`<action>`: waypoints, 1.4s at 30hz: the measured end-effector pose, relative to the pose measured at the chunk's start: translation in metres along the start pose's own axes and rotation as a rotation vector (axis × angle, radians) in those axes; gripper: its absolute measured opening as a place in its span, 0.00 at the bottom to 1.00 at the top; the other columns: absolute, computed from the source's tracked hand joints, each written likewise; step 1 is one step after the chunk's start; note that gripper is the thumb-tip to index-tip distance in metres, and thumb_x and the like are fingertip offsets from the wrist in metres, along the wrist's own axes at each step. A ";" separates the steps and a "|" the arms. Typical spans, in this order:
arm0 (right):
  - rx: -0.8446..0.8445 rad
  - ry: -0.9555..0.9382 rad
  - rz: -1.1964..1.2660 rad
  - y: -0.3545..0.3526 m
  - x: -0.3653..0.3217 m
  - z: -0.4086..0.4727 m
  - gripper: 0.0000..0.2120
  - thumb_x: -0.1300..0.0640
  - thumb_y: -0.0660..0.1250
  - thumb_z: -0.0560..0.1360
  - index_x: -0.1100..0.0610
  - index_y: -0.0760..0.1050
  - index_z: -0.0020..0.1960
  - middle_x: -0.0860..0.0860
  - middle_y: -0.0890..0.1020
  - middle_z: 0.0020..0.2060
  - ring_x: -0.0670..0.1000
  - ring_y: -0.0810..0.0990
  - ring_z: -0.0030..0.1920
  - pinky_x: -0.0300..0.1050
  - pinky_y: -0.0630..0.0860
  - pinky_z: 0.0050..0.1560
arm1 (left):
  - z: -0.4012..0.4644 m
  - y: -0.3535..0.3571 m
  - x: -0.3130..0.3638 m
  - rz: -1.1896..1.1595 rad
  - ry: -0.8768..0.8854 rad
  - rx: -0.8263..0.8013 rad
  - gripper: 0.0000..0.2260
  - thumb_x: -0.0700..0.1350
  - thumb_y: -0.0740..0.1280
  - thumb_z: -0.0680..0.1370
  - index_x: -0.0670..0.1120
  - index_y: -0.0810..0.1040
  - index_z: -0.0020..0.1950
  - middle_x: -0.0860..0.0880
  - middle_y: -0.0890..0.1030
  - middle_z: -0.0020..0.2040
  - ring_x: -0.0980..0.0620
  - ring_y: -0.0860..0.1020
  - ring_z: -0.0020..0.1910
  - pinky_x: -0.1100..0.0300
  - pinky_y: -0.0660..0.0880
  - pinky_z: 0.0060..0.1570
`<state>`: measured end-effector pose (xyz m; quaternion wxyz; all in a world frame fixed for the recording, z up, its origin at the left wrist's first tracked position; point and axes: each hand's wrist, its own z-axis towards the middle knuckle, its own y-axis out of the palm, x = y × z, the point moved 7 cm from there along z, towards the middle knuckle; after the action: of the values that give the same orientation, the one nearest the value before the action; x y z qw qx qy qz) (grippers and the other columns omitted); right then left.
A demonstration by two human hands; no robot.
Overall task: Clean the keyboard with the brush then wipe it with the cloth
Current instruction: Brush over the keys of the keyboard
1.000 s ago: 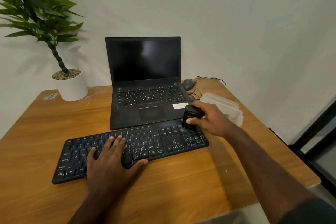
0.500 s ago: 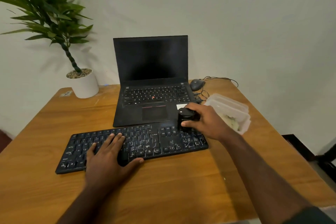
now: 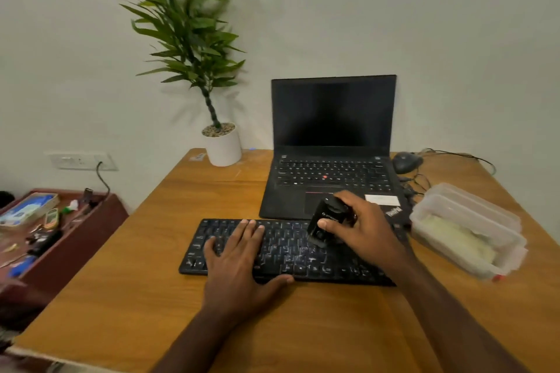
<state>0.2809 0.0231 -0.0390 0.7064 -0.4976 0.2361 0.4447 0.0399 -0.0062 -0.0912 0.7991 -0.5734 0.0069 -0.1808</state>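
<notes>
Compared with half a second back, the view has swung left, so the desk stuff now sits right of centre and a low reddish side table [image 3: 75, 233] full of clutter has come into the lower left of the frame. The right hand [image 3: 368, 230] has slid the brush [image 3: 325, 225] leftward along the keyboard [image 3: 288, 251], from the right-hand key block to about the middle.

The right hand is curled round the small black brush, thumb on its front face, fingers wrapped over the top and back. The brush stands tilted with its lower end down on the keys, just right of the frame's centre. The left hand [image 3: 239, 263] lies flat on the left half of the keyboard, fingers straight and close together, thumb spread out along the keyboard's near edge, holding nothing.

The keyboard sits across the middle of the wooden desk [image 3: 136, 297], just in front of an open black laptop [image 3: 330, 145] with a dark screen. Right of the laptop there's a dark mouse [image 3: 406, 162] with cables trailing off. At the right edge of the frame is a clear plastic container [image 3: 466, 227] with something pale and crumpled inside; can't tell if that's the cloth. A potted plant [image 3: 222, 144] in a white pot stands at the desk's far left corner, leaves reaching into the upper middle of the frame. A wall socket [image 3: 80, 160] with a plugged cable is on the left.
</notes>
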 end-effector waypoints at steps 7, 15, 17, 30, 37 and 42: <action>-0.080 -0.029 0.159 0.070 -0.034 0.023 0.14 0.59 0.79 0.71 0.50 0.79 0.51 0.44 0.83 0.45 0.44 0.83 0.48 0.38 0.80 0.48 | -0.025 -0.022 -0.113 -0.131 -0.253 -0.026 0.49 0.83 0.56 0.63 0.56 0.65 0.76 0.52 0.68 0.76 0.52 0.69 0.71 0.44 0.56 0.71; -0.252 -0.068 0.161 0.163 -0.080 0.050 0.13 0.55 0.77 0.73 0.52 0.78 0.55 0.45 0.82 0.47 0.44 0.81 0.50 0.43 0.81 0.50 | -0.028 -0.003 -0.165 -0.302 -0.379 -0.082 0.43 0.83 0.60 0.61 0.66 0.67 0.73 0.59 0.79 0.64 0.47 0.72 0.66 0.52 0.61 0.67; -0.278 -0.076 0.159 0.179 -0.091 0.057 0.13 0.55 0.76 0.74 0.52 0.77 0.56 0.46 0.82 0.48 0.45 0.81 0.50 0.46 0.82 0.50 | -0.028 0.005 -0.170 -0.316 -0.412 -0.106 0.44 0.83 0.60 0.60 0.66 0.67 0.73 0.59 0.78 0.67 0.45 0.71 0.68 0.49 0.63 0.69; -0.434 -0.259 -0.122 0.239 -0.115 0.070 0.26 0.51 0.67 0.81 0.38 0.59 0.74 0.51 0.79 0.56 0.49 0.80 0.49 0.49 0.82 0.46 | -0.029 -0.015 -0.155 -0.385 -0.340 -0.070 0.51 0.84 0.54 0.59 0.55 0.69 0.75 0.49 0.67 0.77 0.49 0.64 0.75 0.52 0.50 0.77; -0.535 -0.204 -0.108 0.239 -0.106 0.075 0.31 0.52 0.72 0.77 0.37 0.60 0.73 0.52 0.79 0.56 0.49 0.80 0.51 0.52 0.82 0.50 | -0.030 -0.015 -0.153 -0.402 -0.337 -0.080 0.50 0.82 0.57 0.61 0.53 0.70 0.74 0.48 0.68 0.76 0.54 0.65 0.75 0.53 0.50 0.78; -0.647 -0.144 -0.146 0.227 -0.100 0.096 0.28 0.53 0.74 0.75 0.39 0.66 0.69 0.50 0.78 0.61 0.49 0.79 0.57 0.52 0.81 0.55 | -0.030 -0.015 -0.154 -0.388 -0.342 -0.088 0.47 0.80 0.59 0.63 0.54 0.69 0.75 0.49 0.68 0.76 0.54 0.64 0.75 0.54 0.49 0.77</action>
<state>0.0256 0.0964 -0.0354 0.5567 -0.6788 -0.0038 0.4788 -0.1150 0.0079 -0.1181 0.7132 -0.6205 -0.2307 -0.2305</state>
